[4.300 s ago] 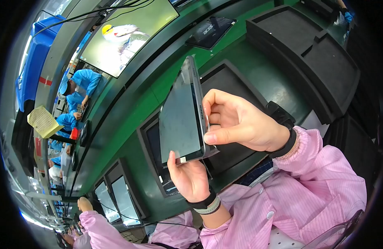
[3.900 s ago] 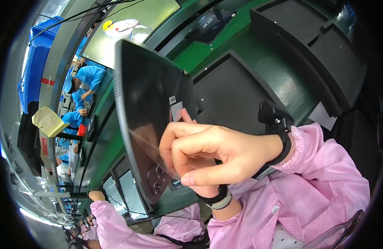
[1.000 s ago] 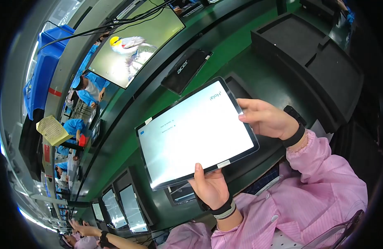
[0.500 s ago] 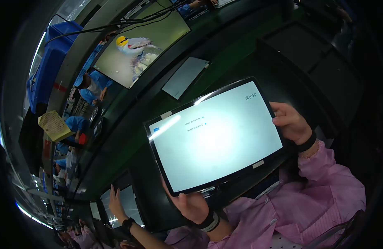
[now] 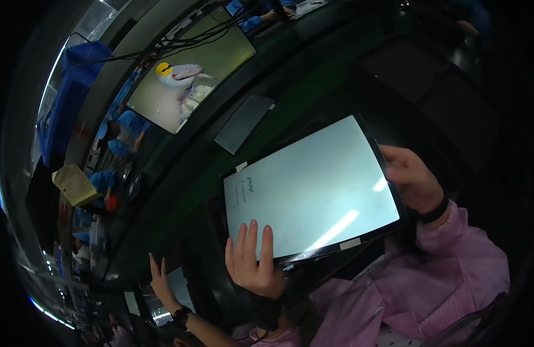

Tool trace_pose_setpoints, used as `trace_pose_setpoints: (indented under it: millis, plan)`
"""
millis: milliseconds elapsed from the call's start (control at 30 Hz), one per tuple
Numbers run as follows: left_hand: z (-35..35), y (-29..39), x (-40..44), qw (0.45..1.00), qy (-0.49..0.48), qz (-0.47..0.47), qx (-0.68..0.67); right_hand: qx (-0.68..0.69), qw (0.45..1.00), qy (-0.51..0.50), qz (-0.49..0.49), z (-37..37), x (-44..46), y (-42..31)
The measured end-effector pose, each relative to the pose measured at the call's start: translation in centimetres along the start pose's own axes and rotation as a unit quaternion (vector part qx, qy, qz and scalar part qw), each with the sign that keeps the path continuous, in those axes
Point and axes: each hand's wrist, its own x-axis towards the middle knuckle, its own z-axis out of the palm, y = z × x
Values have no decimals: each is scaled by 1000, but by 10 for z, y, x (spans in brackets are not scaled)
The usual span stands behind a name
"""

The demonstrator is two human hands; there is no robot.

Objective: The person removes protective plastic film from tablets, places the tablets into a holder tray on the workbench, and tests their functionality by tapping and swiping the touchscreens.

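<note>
A large black-edged tablet (image 5: 307, 191) with a lit, pale screen is held up in front of me, tilted. Small "¡Hola!" text shows near its left side. My right hand (image 5: 414, 179) grips the right edge, fingers partly hidden behind it. My left hand (image 5: 255, 266) lies over the lower left corner with its fingers stretched out across the glass; whether the fingertips press on it I cannot tell. Light strips of tape stick to the tablet's upper and lower edges.
Beyond the tablet lies another tablet (image 5: 245, 122) on the dark bench. A monitor (image 5: 191, 75) showing a bird stands behind it. Dark trays (image 5: 423, 87) are at the right. A co-worker's hand (image 5: 164, 287) is raised at my left. A yellow note (image 5: 75, 184) and blue bin (image 5: 76, 81) are farther left.
My left hand has let go of the tablet's lower left corner and come over the screen front. The screen text has rotated to the left side. My right hand still holds on.
</note>
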Motion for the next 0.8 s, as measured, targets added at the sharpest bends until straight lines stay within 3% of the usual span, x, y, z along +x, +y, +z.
trace_pose_setpoints:
  millis: [33, 67, 100, 167, 200, 267, 367, 467, 700, 800]
  plan:
    - [1, -1, 5, 999, 33, 12, -12, 13, 1000, -15, -19, 1, -2, -2]
    - [5, -1, 4, 989, 25, -72, -128, 51, 993, -93, -44, -1, -2, -4]
    - [9, -3, 0, 958, 16, -156, -241, 19, 991, -104, -77, 14, 0, -13]
    - [7, 3, -6, 831, 17, -360, -424, -76, 982, -92, -148, 25, 5, -24]
    - [7, 9, 6, 766, 71, -349, -535, -152, 969, -59, -187, 24, 7, -26]
    - [6, 6, 1, 665, 44, -359, -654, -299, 918, 6, -261, 24, 11, -30]
    - [7, 10, -2, 508, -10, -412, -757, -333, 919, -14, -209, 26, 11, -26]
    - [9, 16, -9, 466, -45, -417, -779, -367, 913, -46, -174, 25, 10, -15]
    - [7, 20, -11, 460, -52, -444, -767, -395, 903, -33, -168, 20, 7, -12]
    - [6, 23, -11, 617, -17, -419, -666, -395, 910, -25, -126, 15, 13, -12]
